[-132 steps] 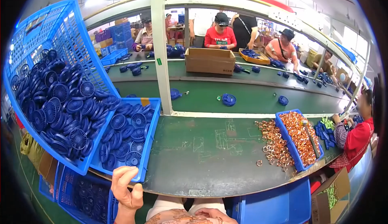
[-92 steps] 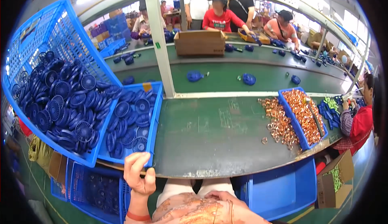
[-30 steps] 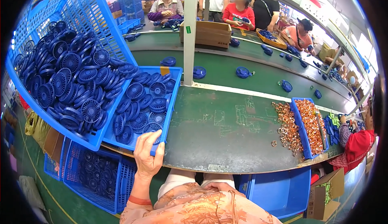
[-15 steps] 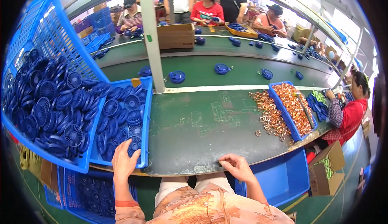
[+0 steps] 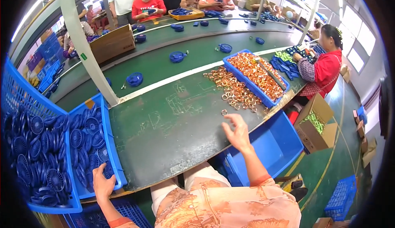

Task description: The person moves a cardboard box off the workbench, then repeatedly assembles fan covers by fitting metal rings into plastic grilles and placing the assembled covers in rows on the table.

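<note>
My left hand [image 5: 104, 182] is at the near right corner of a shallow blue tray [image 5: 118, 154], fingers apart and nothing visible in it. Round blue fan grilles [image 5: 91, 125] with spoked faces fill this tray, several lying close to my fingertips. Above the front part of the green-topped workbench [image 5: 156, 145] is my right hand [image 5: 237, 134], open with its fingers loosely curved. A single copper-coloured ring [image 5: 224, 112] lies just beyond its fingertips. Behind that ring spreads a loose pile of similar rings [image 5: 238, 94], beside a blue tray heaped with more rings [image 5: 257, 73].
A large blue crate [image 5: 75, 203] of grilles stands at far left. Below the bench's right edge is a blue bin [image 5: 271, 141], beside a cardboard box [image 5: 317, 123] of green parts. A conveyor [image 5: 156, 69] carries blue fan parts beyond a metal post [image 5: 88, 55]. A co-worker [image 5: 325, 69] sits at right.
The view has turned rightward. My right hand has gone from the bench's front edge toward the loose rings. My left hand stays near the grille tray's front corner.
</note>
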Available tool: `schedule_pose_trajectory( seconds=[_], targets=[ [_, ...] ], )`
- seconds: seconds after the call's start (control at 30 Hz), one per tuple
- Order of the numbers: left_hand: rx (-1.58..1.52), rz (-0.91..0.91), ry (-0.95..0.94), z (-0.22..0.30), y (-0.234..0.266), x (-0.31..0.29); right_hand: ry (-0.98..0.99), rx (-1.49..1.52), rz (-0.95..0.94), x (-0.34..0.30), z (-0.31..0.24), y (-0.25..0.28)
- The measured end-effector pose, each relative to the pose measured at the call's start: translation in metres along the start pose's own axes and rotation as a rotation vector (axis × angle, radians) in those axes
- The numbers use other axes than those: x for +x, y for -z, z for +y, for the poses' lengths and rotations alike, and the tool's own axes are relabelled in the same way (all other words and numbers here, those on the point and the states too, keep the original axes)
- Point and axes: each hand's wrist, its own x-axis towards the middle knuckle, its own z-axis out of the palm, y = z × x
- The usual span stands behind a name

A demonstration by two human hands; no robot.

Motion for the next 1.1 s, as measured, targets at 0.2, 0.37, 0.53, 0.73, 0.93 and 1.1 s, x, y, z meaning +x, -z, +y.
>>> schedule_pose_trajectory(
  seconds=[0.2, 0.37, 0.53, 0.73, 0.93, 1.1],
  targets=[
    [-0.041, -0.014, 0.027, 0.003, -0.004, -0.004, -0.169, -0.563, 0.201, 0.030, 0.054, 0.016],
    [-0.041, 0.008, 0.057, -0.005, 0.001, -0.008, -0.343, -0.483, -0.054, 0.039, 0.041, 0.007],
    [-0.024, 0.014, 0.049, -0.006, 0.000, -0.006, -0.411, -0.604, -0.073, 0.053, 0.057, -0.005],
    [-0.012, 0.101, -0.012, -0.007, -0.006, -0.005, -0.301, -0.623, 0.010, 0.072, 0.087, -0.016],
    [-0.011, 0.119, -0.005, -0.005, -0.006, -0.006, -0.203, -0.509, 0.082, 0.081, 0.107, -0.023],
    [-0.032, 0.009, 0.085, 0.002, -0.004, -0.008, -0.201, -0.496, 0.126, 0.083, 0.111, -0.022]
  ],
)
